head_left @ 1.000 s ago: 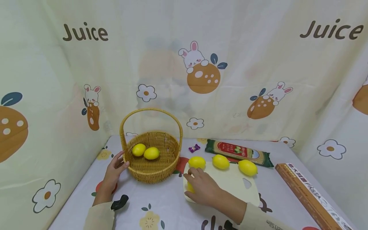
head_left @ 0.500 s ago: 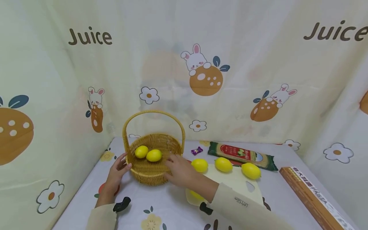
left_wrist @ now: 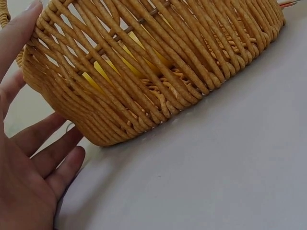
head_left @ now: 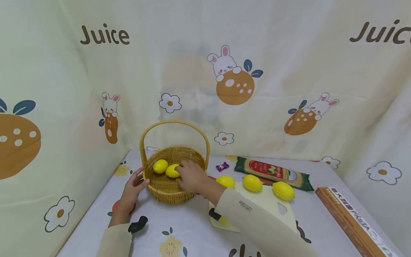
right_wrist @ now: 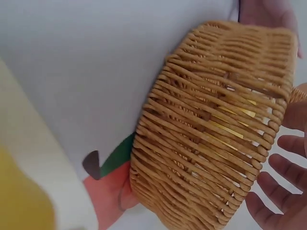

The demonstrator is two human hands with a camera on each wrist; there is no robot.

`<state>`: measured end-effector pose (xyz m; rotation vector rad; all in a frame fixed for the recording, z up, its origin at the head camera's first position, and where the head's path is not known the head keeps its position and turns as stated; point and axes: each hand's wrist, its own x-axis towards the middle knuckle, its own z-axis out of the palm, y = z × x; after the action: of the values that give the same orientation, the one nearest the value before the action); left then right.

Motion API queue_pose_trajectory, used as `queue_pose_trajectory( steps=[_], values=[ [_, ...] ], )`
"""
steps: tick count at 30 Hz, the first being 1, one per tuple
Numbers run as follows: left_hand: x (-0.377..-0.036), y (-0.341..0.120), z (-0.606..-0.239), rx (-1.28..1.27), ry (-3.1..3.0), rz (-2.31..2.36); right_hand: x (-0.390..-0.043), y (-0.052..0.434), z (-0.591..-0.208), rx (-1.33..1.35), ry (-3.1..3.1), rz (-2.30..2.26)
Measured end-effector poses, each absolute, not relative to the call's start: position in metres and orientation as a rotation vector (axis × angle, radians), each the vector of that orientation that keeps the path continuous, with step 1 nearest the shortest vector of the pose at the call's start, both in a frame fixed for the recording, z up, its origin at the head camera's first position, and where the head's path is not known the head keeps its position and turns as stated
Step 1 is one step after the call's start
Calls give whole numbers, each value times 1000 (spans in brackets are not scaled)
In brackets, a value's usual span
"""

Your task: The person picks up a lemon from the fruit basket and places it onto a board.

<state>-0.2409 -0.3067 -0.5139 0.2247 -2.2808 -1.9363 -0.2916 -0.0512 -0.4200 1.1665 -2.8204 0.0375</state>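
Head view: right hand reaches over the basket rim, fingers spread loosely above two lemons; left hand lies flat-fingered against its outer wall.

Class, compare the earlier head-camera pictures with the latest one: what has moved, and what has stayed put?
The right hand left the cutting board, travelled left and now reaches into the wicker basket beside the lemons there. Whether it holds a lemon cannot be seen. The left hand stays at the basket's side; three lemons stay by the board.
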Motion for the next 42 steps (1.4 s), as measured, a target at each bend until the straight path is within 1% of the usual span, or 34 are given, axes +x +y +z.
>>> queue_pose_trajectory(
  steps=[10, 19, 25, 32, 42],
  values=[
    [-243, -305, -511, 202, -2274, -1935, -313, -69, -423, 1059, -2964, 7],
    [-243, -306, -516, 220, -2273, -1937, -328, -75, -441, 997, -3060, 31],
    [-247, -305, -513, 229, -2260, -1957, -336, -80, -450, 994, -3148, 157],
    [-246, -303, -506, 227, -2255, -1983, -336, -85, -451, 1016, -3177, 161],
    [-243, -308, -514, 247, -2252, -1965, -336, -91, -455, 1015, -3097, 244]
  ],
)
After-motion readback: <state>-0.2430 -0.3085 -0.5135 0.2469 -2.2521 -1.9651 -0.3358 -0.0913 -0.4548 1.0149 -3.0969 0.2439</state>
